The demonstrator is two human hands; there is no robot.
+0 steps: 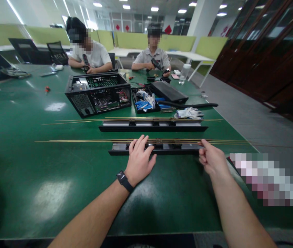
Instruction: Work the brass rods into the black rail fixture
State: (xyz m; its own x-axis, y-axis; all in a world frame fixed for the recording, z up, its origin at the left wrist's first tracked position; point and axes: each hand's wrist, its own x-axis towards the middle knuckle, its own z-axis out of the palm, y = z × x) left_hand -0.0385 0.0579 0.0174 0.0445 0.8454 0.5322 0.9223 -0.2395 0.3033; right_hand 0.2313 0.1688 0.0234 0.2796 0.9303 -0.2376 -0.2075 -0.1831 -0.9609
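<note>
My left hand, with a black watch on its wrist, rests with fingers spread over the near black channel and the thin gold-coloured rods lying along it. At the channel's right end my right hand is closed, thumb and forefinger pinched on at least one rod; how many it holds is hidden. The rods stick out far past both channel ends. Behind lies a second black channel, parallel to the first, with more gold-coloured rods across it.
Beyond the channels stand an open computer case, a black tray with gloves, a white glove and a black tube. Two people sit across the green table, holding dark tools. A clear bottle stands near them.
</note>
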